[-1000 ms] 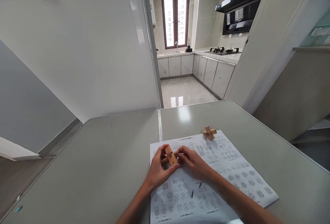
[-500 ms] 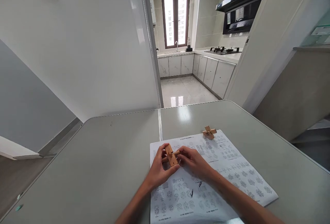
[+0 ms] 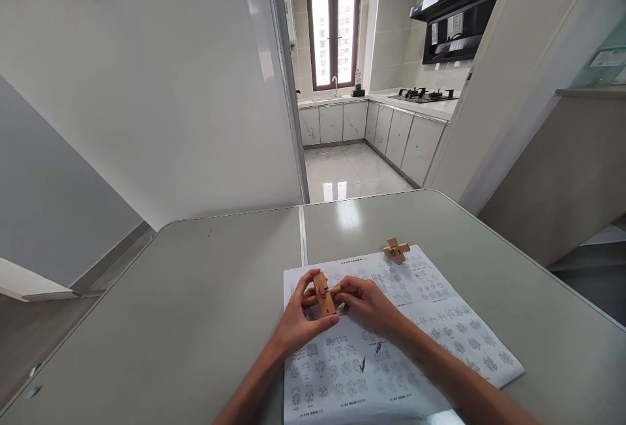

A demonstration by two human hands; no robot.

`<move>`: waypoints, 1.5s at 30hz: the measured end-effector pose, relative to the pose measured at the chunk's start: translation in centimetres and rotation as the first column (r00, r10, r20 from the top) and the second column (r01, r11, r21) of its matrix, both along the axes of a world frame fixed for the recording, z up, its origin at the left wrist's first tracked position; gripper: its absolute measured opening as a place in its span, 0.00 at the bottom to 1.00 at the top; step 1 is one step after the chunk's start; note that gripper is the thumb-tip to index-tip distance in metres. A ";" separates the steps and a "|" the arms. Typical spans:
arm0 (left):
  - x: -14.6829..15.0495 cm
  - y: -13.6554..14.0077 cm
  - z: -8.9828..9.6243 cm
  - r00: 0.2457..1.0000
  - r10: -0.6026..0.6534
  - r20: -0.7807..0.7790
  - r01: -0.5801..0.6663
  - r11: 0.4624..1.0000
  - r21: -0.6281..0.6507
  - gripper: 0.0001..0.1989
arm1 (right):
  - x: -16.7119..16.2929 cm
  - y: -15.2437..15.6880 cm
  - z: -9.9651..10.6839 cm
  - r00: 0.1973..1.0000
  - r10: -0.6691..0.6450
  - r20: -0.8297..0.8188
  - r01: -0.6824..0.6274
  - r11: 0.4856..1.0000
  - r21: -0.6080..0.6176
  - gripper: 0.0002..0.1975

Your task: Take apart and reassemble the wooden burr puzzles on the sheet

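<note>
A wooden interlocking puzzle [image 3: 323, 296] is held between both hands, just over a printed sheet. My left hand [image 3: 299, 322] grips the upright block from the left, thumb at its lower end and fingers at its top. Pinched at the right end of the crossing rod [image 3: 335, 290] are the fingertips of my right hand [image 3: 366, 301]; they partly hide that end. The rod's other end sticks out on the left of the block. Beneath lies the printed sheet [image 3: 352, 373], covered with small puzzle diagrams and a few dark tick marks.
Another wooden puzzle [image 3: 396, 251], with marks on its face, stands at the sheet's far right corner. The pale table [image 3: 220, 301] has a seam [image 3: 303, 236] running away from me. Beyond its far edge are a wall and a kitchen doorway.
The crossing rod shows more on the left side of the block, and the puzzle has turned slightly in my hands. The rest stays put apart from a small shift of the view.
</note>
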State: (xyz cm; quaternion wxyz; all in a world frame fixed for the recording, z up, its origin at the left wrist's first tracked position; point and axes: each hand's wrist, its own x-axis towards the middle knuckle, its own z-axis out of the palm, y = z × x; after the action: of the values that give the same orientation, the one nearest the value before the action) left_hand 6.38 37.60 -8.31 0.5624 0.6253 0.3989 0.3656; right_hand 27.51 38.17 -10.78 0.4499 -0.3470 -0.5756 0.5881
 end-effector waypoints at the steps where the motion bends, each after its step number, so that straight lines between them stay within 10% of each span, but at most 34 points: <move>1: 0.0 0.0 0.0 1.000 0.000 0.012 0.000 1.000 -0.004 0.46 | 0.0 0.0 0.0 1.000 0.007 -0.011 -0.007 1.000 -0.008 0.12; 45: 0.6 -0.1 1.2 0.996 0.016 -0.082 -0.014 1.000 0.023 0.43 | 0.3 -0.1 -0.1 0.987 -0.010 0.158 0.007 1.000 0.022 0.11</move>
State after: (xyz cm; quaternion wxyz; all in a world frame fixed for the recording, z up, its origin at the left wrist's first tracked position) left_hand 6.99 37.48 -7.07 0.5358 0.6429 0.4223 0.3481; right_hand 27.85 38.08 -10.84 0.4091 -0.3898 -0.6143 0.5507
